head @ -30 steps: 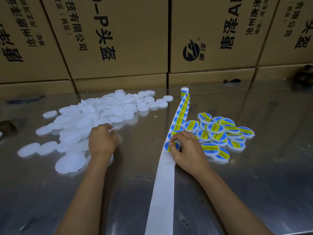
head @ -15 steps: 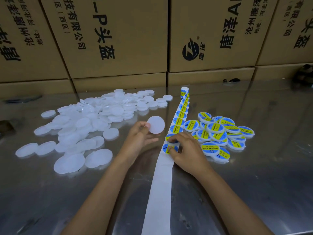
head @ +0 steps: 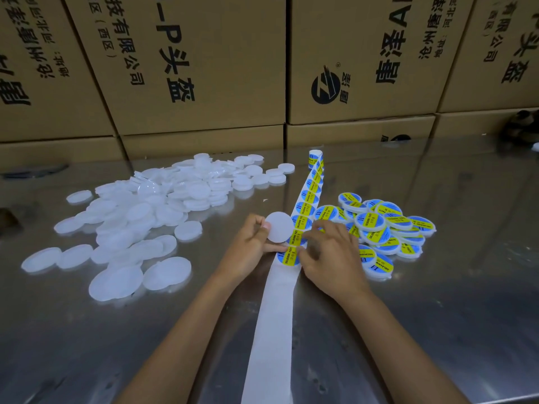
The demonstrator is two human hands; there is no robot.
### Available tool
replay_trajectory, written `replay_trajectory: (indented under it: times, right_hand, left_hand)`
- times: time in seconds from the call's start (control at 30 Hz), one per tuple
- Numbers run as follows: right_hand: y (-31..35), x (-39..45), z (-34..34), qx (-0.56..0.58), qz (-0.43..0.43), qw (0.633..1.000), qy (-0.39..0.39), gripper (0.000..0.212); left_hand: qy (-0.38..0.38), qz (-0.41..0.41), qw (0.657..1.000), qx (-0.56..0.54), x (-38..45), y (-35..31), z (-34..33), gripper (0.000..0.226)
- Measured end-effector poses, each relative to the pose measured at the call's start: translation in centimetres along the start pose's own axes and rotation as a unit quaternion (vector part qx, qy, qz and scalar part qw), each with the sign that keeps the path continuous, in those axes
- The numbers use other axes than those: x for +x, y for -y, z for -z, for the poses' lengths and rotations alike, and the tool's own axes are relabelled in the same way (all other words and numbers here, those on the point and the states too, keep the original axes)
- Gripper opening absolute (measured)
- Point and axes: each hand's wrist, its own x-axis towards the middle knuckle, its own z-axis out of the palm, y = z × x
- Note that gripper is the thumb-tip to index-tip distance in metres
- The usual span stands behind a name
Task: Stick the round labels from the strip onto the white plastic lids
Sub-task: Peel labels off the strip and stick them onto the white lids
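The person's left hand (head: 252,240) is gripping one blank white lid (head: 279,230) by its edge between thumb and curled fingers, holding its flat face toward the camera just beside the strip's left edge. The right hand (head: 331,253) is resting on the label strip (head: 303,217), its fingertips bent down onto the nearest round labels (head: 289,256); whether a label is pinched or only pressed cannot be told. The strip's long axis is running from about 6 o'clock at the near table edge toward 12 o'clock, tilting slightly to 1 o'clock, where it is ending in a small upright roll (head: 315,157). Its near stretch is bare white backing (head: 274,330); blue-and-yellow labels are filling the far stretch. At 10 o'clock from the hands, a pile of unlabelled lids (head: 151,211) is spreading over the steel table (head: 437,301). At 3 o'clock, touching the right hand's far side, a heap of labelled lids (head: 382,225) is lying. Printed cardboard boxes (head: 204,68) are standing along the far side.
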Motion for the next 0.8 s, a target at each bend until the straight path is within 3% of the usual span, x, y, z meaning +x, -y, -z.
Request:
replay_trajectory:
  times: [0.07, 0.17, 0.37, 0.6, 0.8]
  right_hand:
    - [0.2, 0.0, -0.4, -0.002, 0.029, 0.999, 0.041, 0.031]
    - [0.1, -0.1, -0.5, 0.011, 0.040, 0.998, 0.039, 0.030]
    - [0.5, -0.2, 0.0, 0.055, 0.045, 0.996, 0.049, 0.023]
    - [1.0, -0.2, 0.1, 0.084, 0.043, 0.995, 0.037, 0.015]
    - [1.5, 0.0, 0.6, 0.153, 0.107, 0.982, 0.006, 0.015]
  left_hand:
    - [-0.016, -0.006, 1.000, -0.013, 0.0, 0.0, 0.1, 0.014]
    - [-0.042, -0.014, 0.999, -0.016, 0.2, 0.1, 0.1, 0.015]
    - [-0.022, -0.019, 1.000, -0.012, 0.4, 0.6, 0.1, 0.014]
    - [-0.037, -0.003, 0.998, 0.042, 0.6, 0.6, 0.6, 0.018]
    - [-0.038, 0.006, 0.998, 0.054, 0.7, 0.5, 0.5, 0.015]
